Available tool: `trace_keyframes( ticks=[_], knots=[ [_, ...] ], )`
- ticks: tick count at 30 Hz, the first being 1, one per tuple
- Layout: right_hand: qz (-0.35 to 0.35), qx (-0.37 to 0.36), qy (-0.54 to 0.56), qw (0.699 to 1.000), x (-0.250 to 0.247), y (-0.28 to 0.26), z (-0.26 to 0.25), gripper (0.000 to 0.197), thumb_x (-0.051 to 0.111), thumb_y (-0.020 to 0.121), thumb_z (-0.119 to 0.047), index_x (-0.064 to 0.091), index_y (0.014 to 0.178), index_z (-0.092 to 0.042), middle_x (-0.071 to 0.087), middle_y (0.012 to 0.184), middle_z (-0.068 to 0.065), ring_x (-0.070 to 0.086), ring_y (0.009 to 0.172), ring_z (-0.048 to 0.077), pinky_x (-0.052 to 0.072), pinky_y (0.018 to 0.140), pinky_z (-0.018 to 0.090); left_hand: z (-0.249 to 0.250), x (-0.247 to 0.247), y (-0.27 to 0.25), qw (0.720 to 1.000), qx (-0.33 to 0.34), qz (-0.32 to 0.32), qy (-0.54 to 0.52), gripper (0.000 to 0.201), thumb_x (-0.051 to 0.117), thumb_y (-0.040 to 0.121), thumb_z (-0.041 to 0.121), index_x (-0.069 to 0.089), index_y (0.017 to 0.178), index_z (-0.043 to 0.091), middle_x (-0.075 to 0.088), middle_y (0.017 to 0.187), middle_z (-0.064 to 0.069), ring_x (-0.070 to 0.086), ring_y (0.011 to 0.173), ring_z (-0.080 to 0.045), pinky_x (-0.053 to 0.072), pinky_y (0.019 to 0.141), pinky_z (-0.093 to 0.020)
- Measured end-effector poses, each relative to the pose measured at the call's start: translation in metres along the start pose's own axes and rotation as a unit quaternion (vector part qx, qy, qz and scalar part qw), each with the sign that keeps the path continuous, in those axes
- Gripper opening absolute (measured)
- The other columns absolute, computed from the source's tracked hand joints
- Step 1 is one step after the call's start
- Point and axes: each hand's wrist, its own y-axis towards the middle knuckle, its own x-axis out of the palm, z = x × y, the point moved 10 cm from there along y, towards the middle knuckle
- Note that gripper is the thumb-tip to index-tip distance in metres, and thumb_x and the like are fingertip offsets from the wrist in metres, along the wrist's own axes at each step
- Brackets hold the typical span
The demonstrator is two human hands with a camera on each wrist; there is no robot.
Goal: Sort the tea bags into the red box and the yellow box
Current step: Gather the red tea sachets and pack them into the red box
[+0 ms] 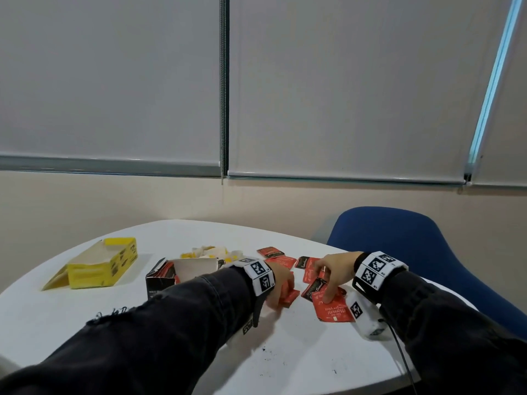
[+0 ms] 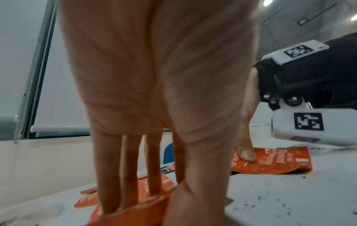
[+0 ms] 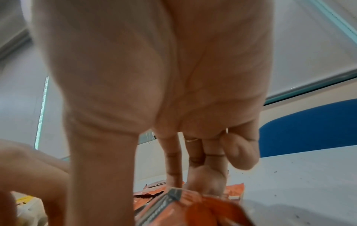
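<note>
An open yellow box lies at the table's left. Right of it stands the open red box with red tea bags inside. Yellow tea bags are heaped behind it. Several red tea bags lie scattered at centre right. My left hand grips a small stack of red tea bags between straight fingers and thumb, low on the table. My right hand pinches a dark-edged red tea bag, its thumb pressing on a larger red sachet.
The white table has a curved edge near me and dark specks on its surface. A blue chair stands beyond the right side. White marker bands sit on both wrists. A wall with drawn blinds is behind.
</note>
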Motion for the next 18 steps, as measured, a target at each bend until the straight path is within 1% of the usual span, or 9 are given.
trace_keyframes(
  ticks=[2,4,6,9,11,13,15,16,18],
  knots=[
    [0.009,0.001,0.011,1.000,0.000,0.004,0.005,0.046,0.079,0.075,-0.041,0.059,0.113,-0.024,0.063,0.107,-0.008,0.059,0.097,0.013,0.047,0.089,0.029,0.001,-0.004,0.004,0.999,-0.005,0.038,-0.011,0.039,0.066,0.083,0.027,0.060,0.118,0.011,0.065,0.103,-0.004,0.059,0.093,-0.024,0.050,0.087,-0.032],
    [0.028,-0.006,0.042,0.999,-0.006,0.006,0.010,0.032,0.076,0.079,-0.039,0.063,0.102,-0.021,0.066,0.104,-0.006,0.059,0.095,0.014,0.047,0.089,0.030,-0.002,-0.015,0.005,0.995,-0.006,0.094,-0.033,0.029,0.061,0.088,0.033,0.065,0.099,0.006,0.063,0.087,-0.007,0.058,0.083,-0.026,0.047,0.074,-0.030],
    [0.059,-0.011,0.096,0.994,-0.018,0.006,0.016,0.025,0.074,0.082,-0.035,0.065,0.099,-0.019,0.067,0.102,-0.002,0.060,0.094,0.015,0.049,0.084,0.028,-0.012,-0.027,0.006,0.986,-0.026,0.142,-0.077,0.025,0.053,0.092,0.026,0.058,0.080,0.005,0.061,0.079,-0.009,0.058,0.080,-0.029,0.045,0.069,-0.032],
    [0.146,-0.020,0.202,0.968,-0.046,0.006,0.028,0.016,0.069,0.088,-0.027,0.061,0.099,-0.019,0.064,0.098,0.003,0.060,0.086,0.015,0.050,0.066,0.023,-0.035,-0.046,0.001,0.940,-0.061,0.223,-0.252,0.022,0.053,0.091,0.023,0.065,0.093,0.005,0.069,0.099,-0.016,0.065,0.094,-0.032,0.050,0.079,-0.034],
    [0.218,-0.038,0.305,0.926,-0.064,0.007,0.032,0.018,0.064,0.092,-0.022,0.061,0.109,-0.015,0.065,0.103,0.007,0.063,0.089,0.019,0.052,0.069,0.026,-0.051,-0.051,0.003,0.856,-0.063,0.288,-0.424,0.023,0.059,0.085,0.028,0.069,0.097,0.012,0.071,0.101,-0.013,0.067,0.095,-0.030,0.054,0.086,-0.037],
    [0.282,-0.067,0.436,0.852,-0.078,0.006,0.032,0.022,0.060,0.095,-0.017,0.061,0.116,-0.010,0.066,0.106,0.010,0.064,0.097,0.025,0.054,0.082,0.035,-0.069,-0.047,0.001,0.720,-0.064,0.354,-0.594,0.019,0.060,0.083,0.027,0.070,0.094,0.016,0.073,0.094,-0.013,0.069,0.089,-0.031,0.056,0.084,-0.044],
    [0.316,-0.089,0.550,0.768,-0.083,0.008,0.028,0.024,0.057,0.096,-0.014,0.061,0.119,-0.007,0.067,0.102,0.008,0.065,0.097,0.026,0.054,0.090,0.041,-0.072,-0.034,0.004,0.591,-0.055,0.356,-0.722,0.014,0.054,0.094,0.013,0.066,0.087,0.014,0.068,0.082,-0.014,0.066,0.071,-0.028,0.060,0.067,-0.038],
    [0.324,-0.095,0.591,0.733,-0.083,0.012,0.025,0.024,0.057,0.097,-0.013,0.060,0.120,-0.006,0.068,0.099,0.007,0.066,0.094,0.024,0.054,0.090,0.041,-0.071,-0.027,0.008,0.549,-0.052,0.349,-0.758,0.015,0.051,0.097,0.011,0.063,0.088,0.011,0.066,0.080,-0.015,0.064,0.066,-0.028,0.059,0.062,-0.035],
    [0.326,-0.101,0.654,0.676,-0.080,0.022,0.020,0.024,0.056,0.097,-0.011,0.061,0.119,-0.004,0.069,0.095,0.007,0.066,0.086,0.021,0.055,0.083,0.038,-0.069,-0.017,0.011,0.497,-0.049,0.344,-0.795,0.013,0.053,0.097,0.016,0.063,0.096,0.008,0.069,0.089,-0.019,0.066,0.075,-0.030,0.059,0.075,-0.048]
  ],
)
